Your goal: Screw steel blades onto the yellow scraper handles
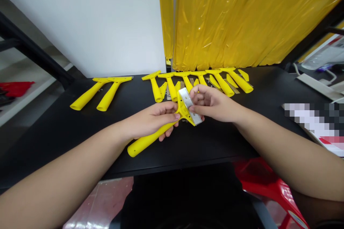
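My left hand [163, 116] is closed around the neck of a yellow scraper handle [150, 141], which slants with its grip end toward me. My right hand [211, 103] pinches a flat silver scraper blade [189, 104] between thumb and fingers. The blade lies against the wide head of that handle; whether it is fixed there I cannot tell. A few tiny screws [185, 121] lie on the black shelf just beyond the head. Behind my hands stands a row of yellow scraper handles [156, 87], with loose yellow plates [215, 81] and metal blades between them.
Two more yellow scrapers [107, 96] lie at the left of the black shelf [53, 128]. A white panel [107, 18] and hanging yellow plastic sheeting [228, 18] close off the back. Below the front edge at right is a red plastic object [263, 175].
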The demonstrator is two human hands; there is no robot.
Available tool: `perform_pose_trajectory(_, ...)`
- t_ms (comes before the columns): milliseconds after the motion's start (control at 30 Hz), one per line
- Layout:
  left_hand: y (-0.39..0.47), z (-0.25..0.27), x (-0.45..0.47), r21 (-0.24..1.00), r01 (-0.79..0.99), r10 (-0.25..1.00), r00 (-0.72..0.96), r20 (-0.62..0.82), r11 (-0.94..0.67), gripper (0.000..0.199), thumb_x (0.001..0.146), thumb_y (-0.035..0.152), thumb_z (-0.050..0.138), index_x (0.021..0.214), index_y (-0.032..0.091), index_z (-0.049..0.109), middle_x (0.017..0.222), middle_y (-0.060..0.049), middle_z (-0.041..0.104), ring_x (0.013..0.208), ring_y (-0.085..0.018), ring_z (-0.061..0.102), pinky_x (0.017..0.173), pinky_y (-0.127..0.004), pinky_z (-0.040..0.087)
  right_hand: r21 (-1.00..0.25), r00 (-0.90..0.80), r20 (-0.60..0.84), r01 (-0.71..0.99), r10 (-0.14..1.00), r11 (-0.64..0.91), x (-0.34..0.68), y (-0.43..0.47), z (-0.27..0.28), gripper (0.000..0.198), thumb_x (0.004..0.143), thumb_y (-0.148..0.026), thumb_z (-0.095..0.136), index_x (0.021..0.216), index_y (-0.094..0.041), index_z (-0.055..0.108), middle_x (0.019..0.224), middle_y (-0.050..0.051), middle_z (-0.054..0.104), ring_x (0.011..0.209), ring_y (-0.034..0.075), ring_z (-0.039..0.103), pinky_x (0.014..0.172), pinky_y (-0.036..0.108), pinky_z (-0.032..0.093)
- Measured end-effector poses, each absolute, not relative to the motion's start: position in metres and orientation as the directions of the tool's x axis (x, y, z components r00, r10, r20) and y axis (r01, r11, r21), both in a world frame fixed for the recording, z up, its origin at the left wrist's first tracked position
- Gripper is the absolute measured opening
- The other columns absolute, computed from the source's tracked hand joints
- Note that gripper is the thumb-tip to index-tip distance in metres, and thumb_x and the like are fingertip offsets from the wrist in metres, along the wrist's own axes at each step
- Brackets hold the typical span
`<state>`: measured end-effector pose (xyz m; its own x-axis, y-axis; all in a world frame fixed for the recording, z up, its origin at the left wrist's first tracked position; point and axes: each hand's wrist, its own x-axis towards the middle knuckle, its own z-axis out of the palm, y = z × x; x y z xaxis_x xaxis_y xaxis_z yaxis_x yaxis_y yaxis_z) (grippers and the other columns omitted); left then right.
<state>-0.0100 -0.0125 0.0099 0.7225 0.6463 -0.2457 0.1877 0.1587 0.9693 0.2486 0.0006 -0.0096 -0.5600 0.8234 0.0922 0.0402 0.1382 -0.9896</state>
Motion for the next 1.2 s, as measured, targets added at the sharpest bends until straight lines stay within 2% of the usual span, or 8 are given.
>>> perform_pose_trajectory(167, -0.015, 0.013, -0.008, 0.963, 0.233, 0.604, 0.751, -0.267, 0.136, 0.022, 0.105, 0.035, 0.064, 0.092, 0.019, 0.056, 0.074, 0.003, 0.062, 0.053, -0.008, 0.060, 0.046, -0.019, 0.056, -0.994, -0.607, 0.023, 0.073, 0.794, 0.085, 0.243, 0.001, -0.008, 0.028, 0.084, -0.034, 0.091, 0.089, -0.017, 0.069, 0.073, -0.002, 0.070, 0.060, 0.011, 0.066, 0.055, 0.024, 0.059)
perform_pose_trajectory(367, -0.016, 0.015, -0.007, 0.965, 0.230, 0.613, 0.748, -0.256, 0.122, 0.020, 0.106, 0.032, 0.062, 0.093, 0.018, 0.057, 0.072, 0.004, 0.063, 0.050, -0.008, 0.060, 0.045, -0.018, 0.054, -0.994, -0.576, 0.028, 0.073, 0.817, 0.086, 0.239, 0.001, -0.006, 0.036, 0.084, -0.037, 0.091, 0.075, -0.017, 0.063, 0.066, -0.005, 0.060, 0.059, 0.009, 0.056, 0.055, 0.023, 0.050)
perform_pose_trajectory(533, -0.017, 0.014, -0.006, 0.968, 0.215, 0.630, 0.736, -0.248, 0.130, 0.019, 0.106, 0.032, 0.060, 0.094, 0.017, 0.059, 0.068, 0.003, 0.063, 0.047, -0.008, 0.060, 0.044, -0.018, 0.054, -0.993, -0.596, 0.057, 0.051, 0.801, 0.108, 0.240, 0.002, -0.004, 0.037, 0.083, -0.036, 0.092, 0.077, -0.017, 0.060, 0.070, -0.005, 0.058, 0.063, 0.009, 0.051, 0.058, 0.023, 0.044)
perform_pose_trajectory(667, -0.014, 0.010, -0.007, 0.967, 0.222, 0.628, 0.737, -0.250, 0.125, 0.023, 0.106, 0.035, 0.061, 0.092, 0.017, 0.059, 0.065, 0.003, 0.062, 0.046, -0.009, 0.059, 0.044, -0.018, 0.054, -0.993, -0.576, 0.052, 0.058, 0.816, 0.104, 0.239, 0.003, -0.009, 0.040, 0.084, -0.042, 0.091, 0.077, -0.018, 0.059, 0.067, -0.005, 0.056, 0.059, 0.009, 0.048, 0.054, 0.023, 0.040)
perform_pose_trajectory(800, -0.015, 0.005, -0.002, 0.974, 0.157, 0.691, 0.687, -0.226, 0.162, 0.025, 0.103, 0.040, 0.067, 0.095, 0.017, 0.060, 0.079, 0.000, 0.065, 0.059, -0.011, 0.066, 0.047, -0.021, 0.059, -0.981, -0.511, 0.093, 0.100, 0.854, 0.167, 0.233, 0.000, -0.015, 0.044, 0.086, -0.047, 0.088, 0.072, -0.020, 0.056, 0.057, -0.007, 0.052, 0.050, 0.008, 0.045, 0.046, 0.023, 0.034)
perform_pose_trajectory(933, -0.020, 0.003, 0.005, 0.961, 0.147, 0.733, 0.623, -0.273, 0.233, 0.033, 0.104, 0.051, 0.064, 0.101, 0.018, 0.060, 0.073, 0.001, 0.062, 0.053, -0.011, 0.062, 0.042, -0.020, 0.055, -0.952, -0.486, 0.159, 0.154, 0.859, 0.264, 0.226, -0.007, -0.017, 0.044, 0.084, -0.045, 0.090, 0.071, -0.020, 0.056, 0.059, -0.006, 0.055, 0.051, 0.008, 0.047, 0.046, 0.023, 0.035)
perform_pose_trajectory(1033, -0.022, 0.005, 0.007, 0.947, 0.178, 0.741, 0.590, -0.321, 0.268, 0.033, 0.105, 0.051, 0.063, 0.101, 0.018, 0.060, 0.068, 0.001, 0.061, 0.048, -0.011, 0.059, 0.039, -0.019, 0.051, -0.935, -0.487, 0.199, 0.164, 0.850, 0.314, 0.224, -0.012, -0.013, 0.043, 0.081, -0.043, 0.092, 0.070, -0.019, 0.059, 0.064, -0.005, 0.058, 0.056, 0.009, 0.049, 0.050, 0.023, 0.037)
perform_pose_trajectory(1200, -0.021, 0.008, 0.007, 0.936, 0.180, 0.708, 0.615, -0.346, 0.301, 0.027, 0.105, 0.043, 0.062, 0.092, 0.019, 0.059, 0.065, 0.001, 0.061, 0.044, -0.010, 0.057, 0.037, -0.018, 0.048, -0.964, -0.546, 0.120, 0.134, 0.829, 0.228, 0.227, -0.012, -0.009, 0.037, 0.076, -0.039, 0.096, 0.076, -0.017, 0.066, 0.069, -0.002, 0.066, 0.059, 0.010, 0.056, 0.052, 0.023, 0.043)
